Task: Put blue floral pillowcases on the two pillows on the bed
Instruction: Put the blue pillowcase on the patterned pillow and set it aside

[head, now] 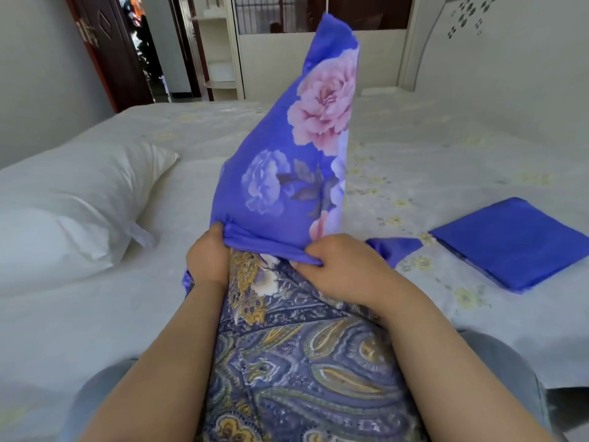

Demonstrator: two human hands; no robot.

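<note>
A pillow in a blue floral pillowcase (296,161) stands upright on end in front of me, its far corner pointing up. My left hand (207,256) pinches the case's bunched open hem at the lower left. My right hand (344,266) grips the same hem at the lower right. Both hands press the hem against my paisley-patterned clothing (287,362). A bare white pillow (73,199) lies flat on the bed to the left. A second blue pillowcase (513,240), folded into a flat square, lies on the bed to the right.
The bed (446,154) carries a pale sheet with faint yellow flowers. A white headboard (478,43) with cut-out flowers rises at the far right. A dark red door (105,49) and a white shelf unit (220,49) stand beyond the bed's far edge.
</note>
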